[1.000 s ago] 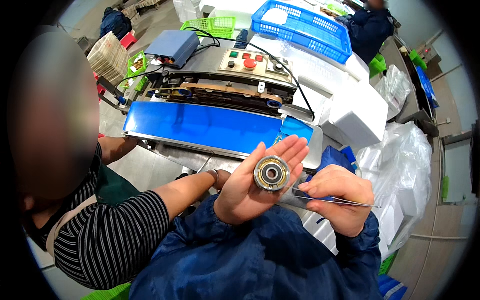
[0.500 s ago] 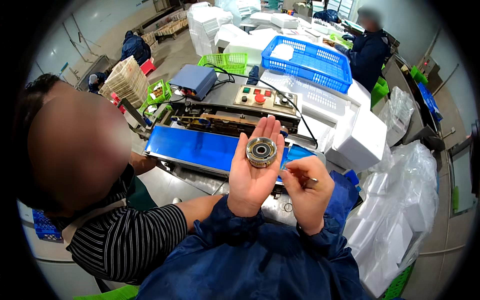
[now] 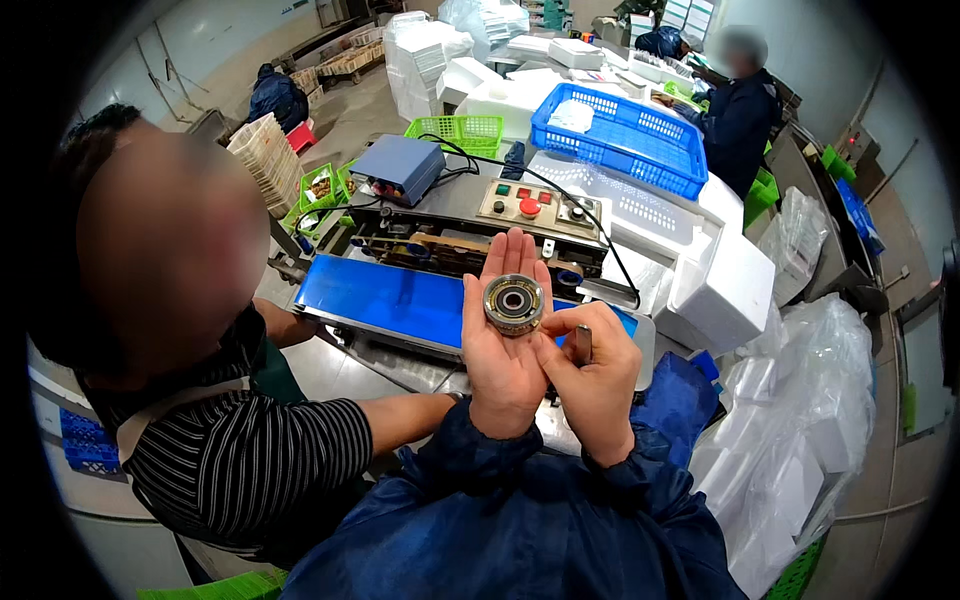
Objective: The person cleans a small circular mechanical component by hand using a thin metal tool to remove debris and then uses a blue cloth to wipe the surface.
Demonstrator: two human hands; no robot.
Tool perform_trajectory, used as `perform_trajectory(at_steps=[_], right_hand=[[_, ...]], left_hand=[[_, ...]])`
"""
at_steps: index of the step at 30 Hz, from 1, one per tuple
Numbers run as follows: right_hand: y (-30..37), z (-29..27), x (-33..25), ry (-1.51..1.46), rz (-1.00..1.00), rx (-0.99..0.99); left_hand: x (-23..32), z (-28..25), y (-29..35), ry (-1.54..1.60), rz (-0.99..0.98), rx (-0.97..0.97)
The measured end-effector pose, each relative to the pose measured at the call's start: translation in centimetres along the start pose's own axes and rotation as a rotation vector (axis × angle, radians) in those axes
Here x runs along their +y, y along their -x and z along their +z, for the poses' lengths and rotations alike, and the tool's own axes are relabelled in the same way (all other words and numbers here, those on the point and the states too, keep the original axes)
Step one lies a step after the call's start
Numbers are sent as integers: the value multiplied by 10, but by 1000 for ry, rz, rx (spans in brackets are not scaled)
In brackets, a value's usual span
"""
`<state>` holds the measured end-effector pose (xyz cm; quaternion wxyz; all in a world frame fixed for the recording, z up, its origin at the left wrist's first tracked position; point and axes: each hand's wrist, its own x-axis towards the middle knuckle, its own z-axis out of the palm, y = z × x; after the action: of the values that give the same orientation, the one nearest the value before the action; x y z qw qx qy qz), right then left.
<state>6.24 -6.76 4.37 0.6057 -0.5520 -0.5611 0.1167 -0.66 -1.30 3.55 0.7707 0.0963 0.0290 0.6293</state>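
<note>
My left hand (image 3: 503, 375) is held palm up with its fingers stretched out. On its palm and lower fingers lies a round metal wheel (image 3: 513, 302), with a dark ball bearing in its centre and a brass-toned rim. My right hand (image 3: 592, 385) is closed in a pinch beside it, fingertips close to the wheel's lower right edge. A slim silver metal piece (image 3: 583, 345) sticks out between its curled fingers; its exact kind cannot be made out. Beneath both hands runs a machine with a blue conveyor belt (image 3: 385, 297).
Behind the belt is a control panel (image 3: 537, 203) with a red knob and a blue-grey box (image 3: 398, 168) with cables. A person in a striped shirt (image 3: 270, 460) stands close at left. White foam boxes (image 3: 722, 285) and a blue crate (image 3: 620, 140) lie to the right and beyond.
Both hands have shifted slightly left. The right hand has come closer to the wheel, and the metal piece in it now stands more upright.
</note>
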Motion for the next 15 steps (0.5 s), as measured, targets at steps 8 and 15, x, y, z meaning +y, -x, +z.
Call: perform_trajectory(at_steps=[8,15], right_hand=[[-3,3,1,2,23,14],[-3,5,7,10,18,21]], left_hand=[[-5,-1,-4,20,57,30],[-9,-6,-5,24,85,7]])
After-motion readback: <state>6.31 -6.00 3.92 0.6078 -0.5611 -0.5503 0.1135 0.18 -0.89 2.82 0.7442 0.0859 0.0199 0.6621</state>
